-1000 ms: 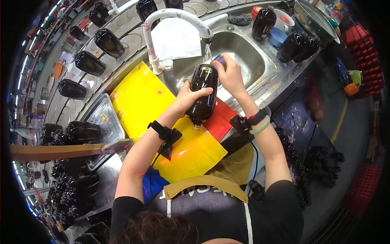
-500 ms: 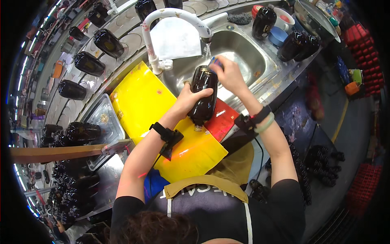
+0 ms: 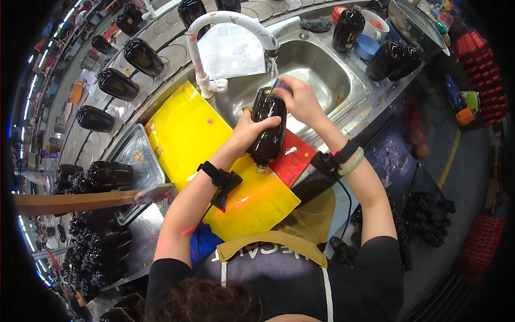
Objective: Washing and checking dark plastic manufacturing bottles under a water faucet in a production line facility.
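A dark, glossy bottle is tilted over the near edge of the sink, its narrow neck toward me and its broad end under the tap. My left hand is wrapped round its side, thumb across the glass. Between the bent fingers of my right hand is a small blue pad, pressed to the broad end. Most of the pad is covered by the fingers. Water runs from the white curved tap just above the bottle.
Yellow sheeting and a red sheet cover the front of the steel sink. More dark bottles stand on the slatted conveyor at left. A blue bowl and several bottles are right of the basin. A wooden bar juts in from the left.
My right hand has shifted slightly left with the blue pad, across the bottle's broad end. The left hand and the bottle stay nearly in place.
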{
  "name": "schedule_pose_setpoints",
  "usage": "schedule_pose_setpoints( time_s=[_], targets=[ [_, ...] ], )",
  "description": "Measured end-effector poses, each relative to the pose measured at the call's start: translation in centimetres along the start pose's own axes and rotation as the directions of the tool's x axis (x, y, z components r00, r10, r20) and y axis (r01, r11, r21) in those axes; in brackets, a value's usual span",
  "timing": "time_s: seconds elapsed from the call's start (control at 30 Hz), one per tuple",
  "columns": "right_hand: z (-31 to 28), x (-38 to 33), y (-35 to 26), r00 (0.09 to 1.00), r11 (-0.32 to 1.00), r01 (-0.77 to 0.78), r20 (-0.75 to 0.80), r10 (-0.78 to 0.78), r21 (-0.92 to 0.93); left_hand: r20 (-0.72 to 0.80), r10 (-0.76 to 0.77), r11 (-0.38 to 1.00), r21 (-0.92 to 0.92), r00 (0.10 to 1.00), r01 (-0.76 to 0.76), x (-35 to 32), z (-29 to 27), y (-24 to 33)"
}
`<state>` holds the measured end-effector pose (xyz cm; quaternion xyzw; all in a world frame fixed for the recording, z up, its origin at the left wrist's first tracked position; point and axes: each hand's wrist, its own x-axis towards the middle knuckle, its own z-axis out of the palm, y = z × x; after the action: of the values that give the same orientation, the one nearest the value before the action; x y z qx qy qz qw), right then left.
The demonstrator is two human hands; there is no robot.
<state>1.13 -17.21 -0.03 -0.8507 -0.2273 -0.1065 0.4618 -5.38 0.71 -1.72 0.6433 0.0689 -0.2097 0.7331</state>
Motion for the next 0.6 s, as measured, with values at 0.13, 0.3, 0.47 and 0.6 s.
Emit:
schedule_pose_setpoints(
  time_s=[0.13, 0.3, 0.47, 0.6],
  targets=[
    [0.1, -0.4, -0.2, 0.999, 0.999, -0.034, -0.025, 0.034, 0.026, 0.02, -0.017, 1.0, 0.014, 1.0, 0.016, -0.1, 0.1, 0.6],
    [0.2, 0.2, 1.2, 0.996, 0.996, -0.035, -0.076, 0.041, 0.083, 0.023, -0.02, 1.0, -0.019, 1.0, 0.02, 0.3, 0.2, 0.3],
    [0.5, -0.8, -0.1, 0.999, 0.996, -0.007, -0.053, 0.012, 0.09, 0.018, -0.01, 1.0, -0.019, 1.0, 0.01, 0.3, -0.4, -0.1],
    [-0.1, 0.5, 0.2, 0.994, 0.999, -0.047, -0.099, 0.047, -0.001, -0.08, -0.021, 0.998, 0.064, 0.997, 0.027, 0.2, 0.7, 0.1]
  ],
)
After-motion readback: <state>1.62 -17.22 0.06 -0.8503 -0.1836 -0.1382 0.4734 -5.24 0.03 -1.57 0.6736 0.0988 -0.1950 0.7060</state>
